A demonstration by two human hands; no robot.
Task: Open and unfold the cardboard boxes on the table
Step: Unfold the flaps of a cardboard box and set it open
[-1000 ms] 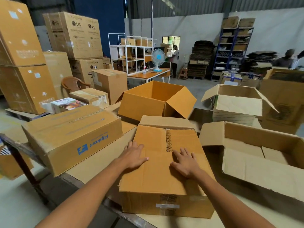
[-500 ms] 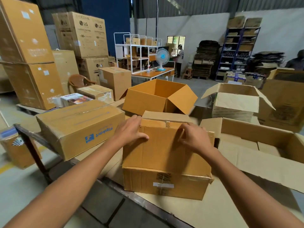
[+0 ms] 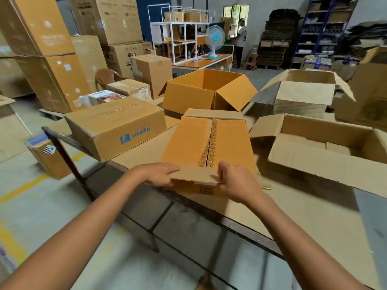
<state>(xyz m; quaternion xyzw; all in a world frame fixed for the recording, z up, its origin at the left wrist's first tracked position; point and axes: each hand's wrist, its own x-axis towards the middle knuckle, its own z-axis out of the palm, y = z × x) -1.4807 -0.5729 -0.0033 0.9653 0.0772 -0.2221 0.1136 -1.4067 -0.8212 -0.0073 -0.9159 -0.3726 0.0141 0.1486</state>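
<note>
A closed orange cardboard box (image 3: 188,143) with a printed tape seam down its top sits at the table's near edge, in front of me. My left hand (image 3: 159,174) holds its near left edge, fingers over the top and thumb below. My right hand (image 3: 234,181) grips the near right edge, thumb up against the top face. A small pale flap runs along the near edge between both hands. The box's underside is hidden.
A closed Flipkart box (image 3: 117,126) lies to the left on the table (image 3: 303,216). An open orange box (image 3: 209,91) stands behind, an open shallow brown box (image 3: 326,147) to the right, another open box (image 3: 303,95) beyond. Stacked cartons, shelves, a fan and a person stand far off.
The box has turned over so its taped seam faces up. Both hands moved from its far top edge to its near edge, closer to me. The camera has pulled back.
</note>
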